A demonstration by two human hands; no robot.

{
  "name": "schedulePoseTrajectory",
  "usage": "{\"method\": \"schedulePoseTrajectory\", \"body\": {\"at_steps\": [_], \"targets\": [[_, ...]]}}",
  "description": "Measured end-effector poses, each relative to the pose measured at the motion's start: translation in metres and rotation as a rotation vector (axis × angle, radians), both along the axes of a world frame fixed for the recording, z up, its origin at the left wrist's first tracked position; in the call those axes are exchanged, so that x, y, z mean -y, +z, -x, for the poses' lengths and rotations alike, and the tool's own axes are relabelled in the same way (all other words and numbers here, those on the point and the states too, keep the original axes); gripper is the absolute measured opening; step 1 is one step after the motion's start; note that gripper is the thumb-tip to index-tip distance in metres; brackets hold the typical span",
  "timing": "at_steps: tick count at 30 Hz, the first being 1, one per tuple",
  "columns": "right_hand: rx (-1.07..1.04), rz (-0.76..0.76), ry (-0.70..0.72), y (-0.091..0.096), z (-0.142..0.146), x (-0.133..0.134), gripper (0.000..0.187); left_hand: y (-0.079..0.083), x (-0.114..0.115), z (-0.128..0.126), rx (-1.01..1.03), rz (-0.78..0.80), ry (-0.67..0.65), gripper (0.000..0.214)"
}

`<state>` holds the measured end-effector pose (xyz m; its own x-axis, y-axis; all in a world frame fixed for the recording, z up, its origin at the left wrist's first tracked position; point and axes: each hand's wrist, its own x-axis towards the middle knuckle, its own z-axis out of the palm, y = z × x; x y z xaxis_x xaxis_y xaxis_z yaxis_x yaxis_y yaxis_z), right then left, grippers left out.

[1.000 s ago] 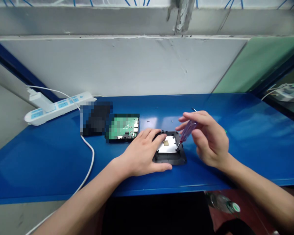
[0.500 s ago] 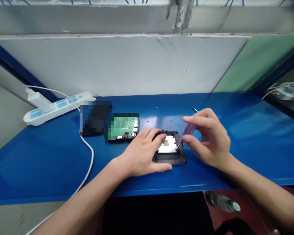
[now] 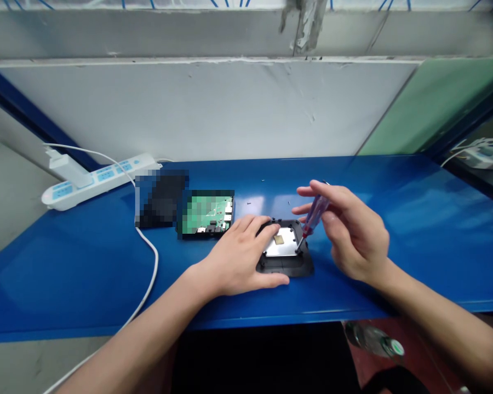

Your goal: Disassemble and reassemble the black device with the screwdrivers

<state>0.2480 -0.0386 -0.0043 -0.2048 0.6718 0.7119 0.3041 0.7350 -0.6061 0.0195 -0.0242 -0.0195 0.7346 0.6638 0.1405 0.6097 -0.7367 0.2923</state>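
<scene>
Under my left hand (image 3: pixel 240 254) lies a black plastic cover (image 3: pixel 290 268) with a silver metal plate (image 3: pixel 281 249) set in it. My fingers press over the cover's far side and the thumb stretches along its near edge, holding it against the table. My right hand (image 3: pixel 353 235) is closed around a screwdriver (image 3: pixel 315 215) with a clear purple handle, held tilted between thumb and fingers. Its tip meets a black screw post at the plate's near right corner; whether a screw sits there is too small to tell. A tan square pad (image 3: pixel 279 239) lies on the plate.
Left of the cover stands an opened case with a green circuit board (image 3: pixel 207 213), beside a dark, partly blurred flat object (image 3: pixel 166 200). A white power strip (image 3: pixel 101 180) and white cable (image 3: pixel 154 262) are at left. Small screws (image 3: pixel 248 203) lie behind the cover.
My right hand's fingers have shifted on the screwdriver, opening outward so more of the handle shows. The tip stays at the same corner. My left hand and the cover have not moved.
</scene>
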Motion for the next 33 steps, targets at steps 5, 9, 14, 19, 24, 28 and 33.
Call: {"method": "schedulePoseTrajectory", "body": {"at_steps": [5,9,14,19,24,28,33], "targets": [[0.008,-0.01,0.001,0.0006,0.0003,0.0001,0.051,0.0003,0.0,-0.0001,-0.005,-0.002,-0.003,0.087],[0.041,-0.06,-0.067,-0.0004,-0.0014,-0.003,0.052,0.0001,0.0001,0.0,-0.005,-0.005,-0.002,0.087],[0.064,-0.099,-0.075,-0.0025,-0.0039,-0.0062,0.05,0.0002,0.0001,-0.0002,0.006,0.0,-0.005,0.086],[-0.024,0.0,0.01,-0.0021,-0.0009,-0.0026,0.041,-0.0002,-0.0001,-0.0001,0.0,-0.004,-0.003,0.085],[0.053,-0.045,-0.034,0.001,-0.0004,-0.0025,0.051,-0.0014,-0.0001,0.0,-0.009,-0.022,-0.011,0.086],[0.103,-0.135,-0.087,0.0038,-0.002,-0.0061,0.052,-0.0012,-0.0004,0.0002,-0.016,-0.024,-0.009,0.087],[0.097,-0.172,-0.055,0.0025,-0.0037,-0.0068,0.043,-0.0002,-0.0002,0.0002,-0.013,-0.02,-0.01,0.087]]}}
